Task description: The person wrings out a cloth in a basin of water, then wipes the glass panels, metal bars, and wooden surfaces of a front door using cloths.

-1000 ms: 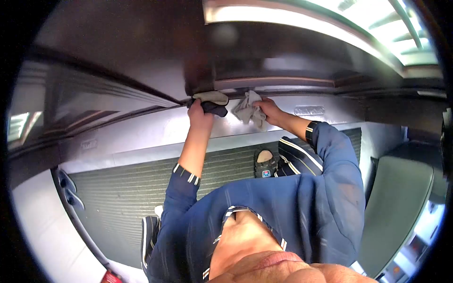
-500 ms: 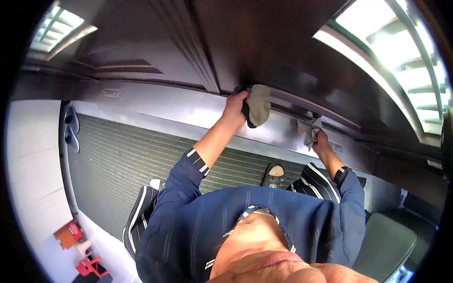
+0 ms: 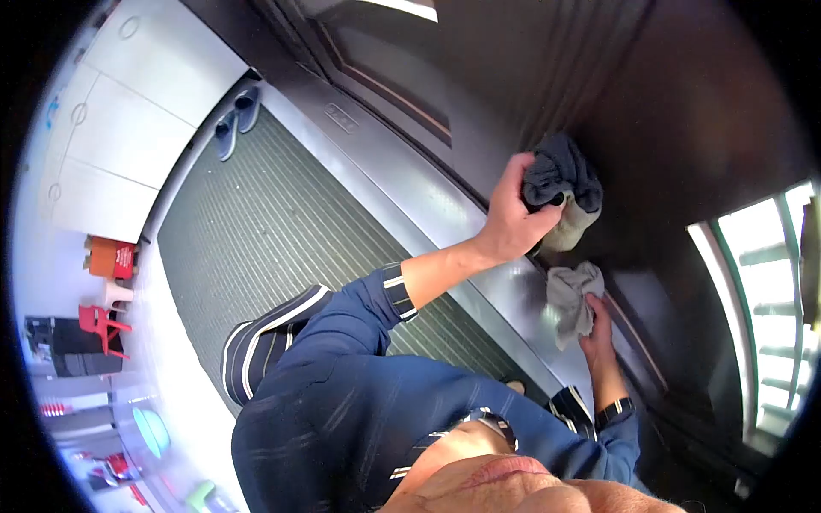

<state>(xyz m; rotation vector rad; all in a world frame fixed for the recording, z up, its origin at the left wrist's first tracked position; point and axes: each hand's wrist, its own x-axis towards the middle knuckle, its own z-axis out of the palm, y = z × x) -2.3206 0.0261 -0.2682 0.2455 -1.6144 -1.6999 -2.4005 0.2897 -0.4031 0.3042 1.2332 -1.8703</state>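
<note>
My left hand (image 3: 516, 218) is closed around a bunched cloth, dark blue-grey (image 3: 560, 171) on one side and olive on the other. It is held up against or just in front of the dark brown door panel (image 3: 667, 111); whether it touches cannot be told. Lower and to the right, my right hand (image 3: 599, 329) grips a crumpled light grey cloth (image 3: 575, 295). This cloth is over the metal sill (image 3: 436, 192) at the door's foot.
A ribbed grey mat (image 3: 274, 222) lies along the sill, with a pair of slippers (image 3: 235, 124) at its far end. White cabinets (image 3: 137, 103) stand at the left, near a red chair (image 3: 104, 325) and a cardboard box (image 3: 111, 256). A louvred opening (image 3: 774, 316) is at the right.
The view has turned towards the left side. My left hand has moved with its cloth from the door's bottom edge up along the panel. My right hand still holds the grey cloth near the sill.
</note>
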